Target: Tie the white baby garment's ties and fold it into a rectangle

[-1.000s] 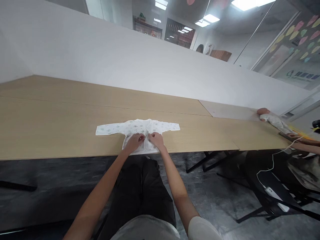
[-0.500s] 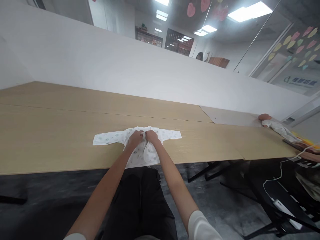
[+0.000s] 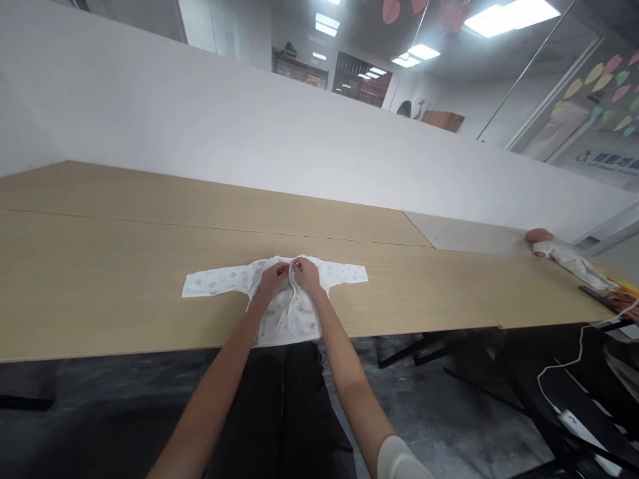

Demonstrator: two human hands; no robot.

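A small white baby shirt [image 3: 289,318] with a faint print lies on the table, its two long sleeves spread out to the sides. Near the neckline, my left hand [image 3: 274,279] pinches the front edge of the fabric. Close against it, my right hand [image 3: 305,273] grips the opposite edge, so the fingertips of both hands nearly meet. Below them the front opening runs down in a loose fold to the hem by the table's edge. What exactly lies between the fingertips is too small to make out.
The light wood table [image 3: 124,266] stretches along a white partition [image 3: 200,126]. At its far right lies a doll [image 3: 564,256] in white clothing. A white power strip [image 3: 589,439] with a cable rests low at the right, near black chair or table legs.
Both hands have drawn closer together at the neckline, bringing the front edges of the shirt nearer each other. The lower front flap lies flatter now. The camera view has shifted slightly.
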